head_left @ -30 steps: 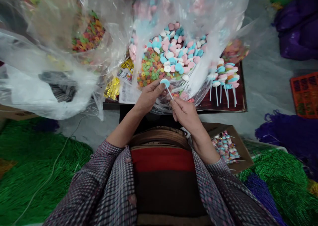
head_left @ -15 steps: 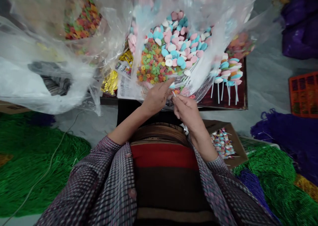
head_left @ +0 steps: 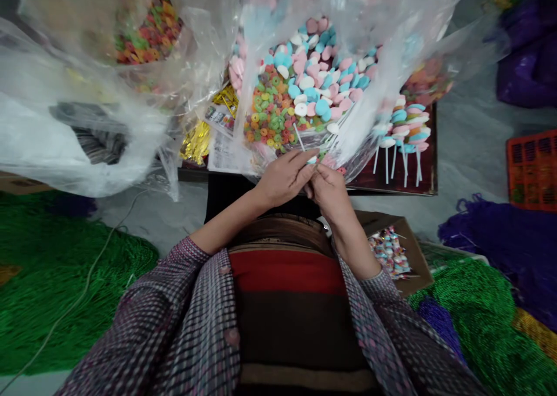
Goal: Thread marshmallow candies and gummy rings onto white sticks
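My left hand (head_left: 285,178) and my right hand (head_left: 327,186) meet at the front edge of the candy bag. A white stick (head_left: 299,136) points up from between the fingers, with a small pale blue and white candy (head_left: 311,159) at the left fingertips. Both hands are closed around this small piece, whose lower part the fingers hide. Just beyond lie ring-shaped gummies (head_left: 270,114) and pink, blue and white candies (head_left: 322,91) in clear plastic. Finished-looking candy skewers (head_left: 409,129) on white sticks lie to the right.
Gold ties (head_left: 195,143) and a printed sheet (head_left: 224,152) lie left of the bag. Below right, an open carton (head_left: 418,262) holds wrapped candies. Green strands (head_left: 474,303) and an orange crate (head_left: 533,169) are on the right; a white plastic bag (head_left: 26,146) is left.
The white stick now stands up above my left fingers. My hands have drawn closer together and shifted slightly right. The view has shifted a little.
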`<state>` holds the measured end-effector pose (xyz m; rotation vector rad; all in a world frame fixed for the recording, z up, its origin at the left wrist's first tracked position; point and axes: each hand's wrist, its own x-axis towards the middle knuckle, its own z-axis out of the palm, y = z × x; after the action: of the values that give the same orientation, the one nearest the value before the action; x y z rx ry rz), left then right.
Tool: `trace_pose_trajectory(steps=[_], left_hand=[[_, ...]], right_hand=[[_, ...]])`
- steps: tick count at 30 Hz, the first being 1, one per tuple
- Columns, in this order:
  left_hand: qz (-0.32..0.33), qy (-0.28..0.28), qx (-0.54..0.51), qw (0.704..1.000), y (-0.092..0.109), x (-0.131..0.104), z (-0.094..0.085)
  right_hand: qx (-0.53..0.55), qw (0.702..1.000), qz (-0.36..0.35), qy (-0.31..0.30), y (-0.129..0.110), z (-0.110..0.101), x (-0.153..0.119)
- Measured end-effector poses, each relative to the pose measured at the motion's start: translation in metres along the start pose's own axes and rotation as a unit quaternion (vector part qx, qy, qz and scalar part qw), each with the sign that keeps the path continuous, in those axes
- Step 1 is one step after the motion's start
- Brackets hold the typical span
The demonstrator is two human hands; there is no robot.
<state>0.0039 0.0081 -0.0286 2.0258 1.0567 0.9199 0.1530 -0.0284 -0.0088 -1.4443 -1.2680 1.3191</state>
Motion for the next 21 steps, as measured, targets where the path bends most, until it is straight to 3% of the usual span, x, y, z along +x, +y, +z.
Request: trace_pose_trajectory(steps=[3,7,12,21], left_hand=[[-0.014,0.040,0.003,0.999,-0.003,0.005,-0.017],[-0.073,0.136,0.076,0.985,-0.035,0.026,-0.041],[-0.062,0.106,0.124,0.985,-0.071,0.048,-0.042],[-0.045,0.103,0.147,0.983,-0.063,0.042,-0.040]], right_hand=[[0.032,0.999,0.008,0.004,-0.002,0.000,0.004],[0.061,0.998,0.019,0.029,-0.009,-0.006,0.004],[0.073,0.996,0.013,0.045,-0.009,-0.005,0.001],[0.050,0.997,-0.002,0.058,0.001,-0.009,-0.002]])
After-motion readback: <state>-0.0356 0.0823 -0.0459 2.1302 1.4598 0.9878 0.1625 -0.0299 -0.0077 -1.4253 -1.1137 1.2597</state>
